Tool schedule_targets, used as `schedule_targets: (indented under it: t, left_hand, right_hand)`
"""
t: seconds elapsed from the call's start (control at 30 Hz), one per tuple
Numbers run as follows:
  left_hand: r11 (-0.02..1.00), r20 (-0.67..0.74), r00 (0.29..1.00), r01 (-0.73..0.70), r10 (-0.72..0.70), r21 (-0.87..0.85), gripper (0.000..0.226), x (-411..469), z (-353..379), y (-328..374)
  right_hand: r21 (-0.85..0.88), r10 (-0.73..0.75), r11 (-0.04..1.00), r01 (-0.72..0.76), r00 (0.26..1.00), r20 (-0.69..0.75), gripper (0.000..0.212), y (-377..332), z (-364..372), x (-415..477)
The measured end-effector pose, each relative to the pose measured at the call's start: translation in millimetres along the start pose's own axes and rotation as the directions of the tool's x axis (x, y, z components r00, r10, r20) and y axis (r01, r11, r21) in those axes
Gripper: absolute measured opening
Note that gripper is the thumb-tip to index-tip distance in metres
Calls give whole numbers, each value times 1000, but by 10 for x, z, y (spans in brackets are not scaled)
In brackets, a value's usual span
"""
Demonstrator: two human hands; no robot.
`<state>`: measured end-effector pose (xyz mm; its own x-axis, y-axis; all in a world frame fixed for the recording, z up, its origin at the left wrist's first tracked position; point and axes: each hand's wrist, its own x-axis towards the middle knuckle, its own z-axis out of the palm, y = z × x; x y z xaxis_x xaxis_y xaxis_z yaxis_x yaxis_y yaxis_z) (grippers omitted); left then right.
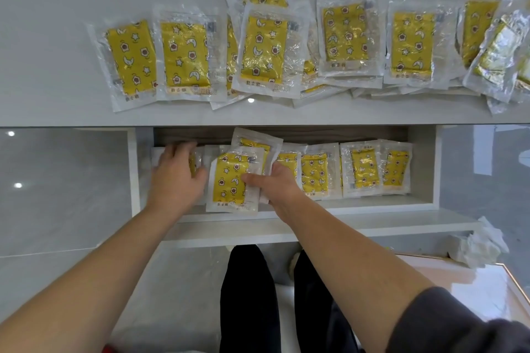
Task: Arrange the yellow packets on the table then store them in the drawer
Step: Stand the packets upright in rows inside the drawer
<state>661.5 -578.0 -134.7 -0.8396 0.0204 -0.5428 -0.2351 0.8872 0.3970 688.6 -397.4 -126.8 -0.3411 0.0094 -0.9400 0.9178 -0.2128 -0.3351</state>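
A person leans over a glossy white bench (57, 71) with both hands inside the open drawer (421, 169) below its front edge. Yellow packets (413, 40) in clear wrappers lie across the bench top in a rough row, several overlapping, with a looser heap at the far right edge. More packets (365, 169) lie side by side in the right half of the drawer. The bench edge overhangs the drawer's back, hiding the far ends of the packets there.

The right hand (275, 183) grips a held packet (229, 180) at the middle of the drawer, fingers (252, 178) clenched on its right side with the thumb across the clear wrapper; it overlaps the packets behind it, and its lower end comes down to the drawer's front wall. The left hand (176, 175) lies palm down in the drawer's left end, fingers spread and released, resting on packets there without gripping any. The two hands are just beside each other, the held packet between them.

Below the drawer, the person's dark trousers (249, 295) show above the pale floor. Crumpled white plastic (479, 243) lies at lower right, beside a pink-edged surface (487, 289).
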Motion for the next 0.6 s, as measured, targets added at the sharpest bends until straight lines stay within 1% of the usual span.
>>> schedule_targets:
  t: [0.03,0.07,0.1,0.13,0.17,0.2,0.23,0.27,0.37,0.47,0.53,0.6]
  left_hand:
    - [967,100,993,90,-68,-239,48,6,-41,99]
    - [909,211,974,159,-81,-386,48,13,-69,166]
    - [879,289,956,181,-53,-440,47,14,-87,211]
    - [885,322,946,169,-23,-434,45,20,-87,223]
    - [900,327,945,159,-19,-407,40,29,-74,200]
    - [908,318,947,168,-40,-385,34,42,-68,167]
    - [902,302,951,188,-67,-390,28,61,-68,132]
    - [885,290,953,210,-90,-416,23,74,-74,97]
    - [852,272,956,233,-112,-469,18,89,-133,16]
    - [879,256,963,196,-88,-435,20,119,-180,-49]
    - [872,206,971,203,-121,-445,22,154,-210,-92]
    - [844,186,968,241,-170,-480,22,194,-209,-145]
  right_hand:
    - [-9,-2,1000,2,1000,8,62,-14,-5,-18]
    - [-16,0,1000,1,1000,28,55,-11,-25,-23]
    - [-38,12,999,-11,1000,23,64,-14,-20,-42]
    - [-54,2,999,-1,1000,16,66,-24,-23,-59]
    - [-63,-13,998,14,1000,6,60,-25,-13,-51]
    - [-65,-15,998,15,1000,-4,50,-31,-1,-57]
    - [-69,-7,998,6,1000,-8,40,-42,14,-72]
    - [-88,-4,996,3,1000,-11,35,-47,11,-81]
    - [-144,-17,990,13,1000,-25,38,-35,-27,-68]
    - [-156,-25,988,19,999,-37,40,-7,-30,-32]
    - [-168,-31,986,19,997,-73,39,1,-54,-24]
    - [-182,-42,983,18,991,-131,35,-2,-135,-8]
